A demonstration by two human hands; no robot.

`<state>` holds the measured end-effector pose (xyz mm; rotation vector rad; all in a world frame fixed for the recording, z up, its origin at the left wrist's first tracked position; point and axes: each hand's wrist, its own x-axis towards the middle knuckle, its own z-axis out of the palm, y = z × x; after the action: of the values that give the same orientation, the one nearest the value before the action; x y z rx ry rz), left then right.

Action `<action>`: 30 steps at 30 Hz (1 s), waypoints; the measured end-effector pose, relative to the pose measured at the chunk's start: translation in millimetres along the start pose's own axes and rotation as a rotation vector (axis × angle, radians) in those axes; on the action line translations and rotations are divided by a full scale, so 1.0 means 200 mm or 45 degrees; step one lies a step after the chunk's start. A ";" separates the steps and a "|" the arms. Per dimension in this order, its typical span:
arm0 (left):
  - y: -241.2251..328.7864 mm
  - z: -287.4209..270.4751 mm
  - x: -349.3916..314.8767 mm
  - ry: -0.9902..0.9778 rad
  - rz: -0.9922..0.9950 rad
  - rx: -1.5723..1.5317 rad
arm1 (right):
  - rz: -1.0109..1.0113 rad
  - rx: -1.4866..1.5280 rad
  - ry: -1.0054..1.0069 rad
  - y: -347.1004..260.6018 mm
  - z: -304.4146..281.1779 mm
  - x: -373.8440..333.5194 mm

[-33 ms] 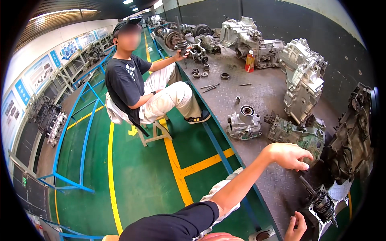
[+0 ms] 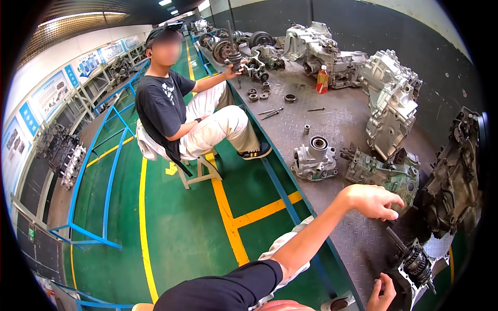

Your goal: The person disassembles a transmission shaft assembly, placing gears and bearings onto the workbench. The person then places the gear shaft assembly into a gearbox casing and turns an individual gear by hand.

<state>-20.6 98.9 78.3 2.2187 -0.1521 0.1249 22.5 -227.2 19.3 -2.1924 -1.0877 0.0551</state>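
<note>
The shaft (image 2: 416,264), stacked with dark gears, lies in the open housing (image 2: 438,246) at 4 o'clock in the view. The left hand (image 2: 371,201) hangs at the shaft's 11 o'clock, so the gears are toward its 5 o'clock, with the bare shaft end just below its fingertips. Whether they touch that end, I cannot tell for sure. The shaft's long axis runs from 11 to 5 o'clock, almost in line with the left hand. The left fingers are loosely bent and parted, wrist arched, with nothing seen in them.

The right hand (image 2: 382,295), cut by the lower rim, is half curled with nothing seen in its grip; the gears lie at its 1 to 2 o'clock. It is the nearer hand to the housing, the left to the shaft's end.

The bench (image 2: 358,243) edge slants from 11 to 5 o'clock, with room on the patterned plate between it and the shaft, at the shaft's 9 to 10 o'clock. The dark casing (image 2: 454,186) crowds 1 o'clock, and the green casing (image 2: 381,171) sits behind the left hand
</note>
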 end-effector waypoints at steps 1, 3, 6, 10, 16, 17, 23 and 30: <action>0.00 0.00 0.00 0.000 0.001 0.000 | 0.000 -0.001 0.001 0.01 0.00 0.00; 0.00 0.00 0.00 -0.010 -0.006 -0.002 | 0.018 0.018 -0.004 0.02 0.01 -0.01; 0.00 0.00 0.00 -0.008 0.001 -0.007 | 0.024 0.024 -0.001 0.02 0.00 0.00; 0.01 0.00 0.00 -0.007 -0.003 0.000 | 0.020 0.025 -0.003 0.03 0.01 -0.01; 0.00 0.00 0.00 -0.006 0.004 -0.002 | 0.017 -0.002 0.001 0.04 0.01 0.00; 0.00 0.00 0.00 -0.007 0.000 -0.001 | 0.023 0.007 -0.001 0.04 0.01 0.00; 0.03 -0.01 0.00 -0.049 -0.016 0.001 | 0.028 0.001 -0.005 0.02 0.00 -0.01; 0.03 -0.02 -0.01 -0.082 -0.058 -0.014 | 0.026 0.000 -0.015 0.04 0.00 -0.01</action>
<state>-24.2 97.3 85.3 2.2145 -0.1371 0.0278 27.1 -231.7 13.9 -2.2059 -1.0714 0.0770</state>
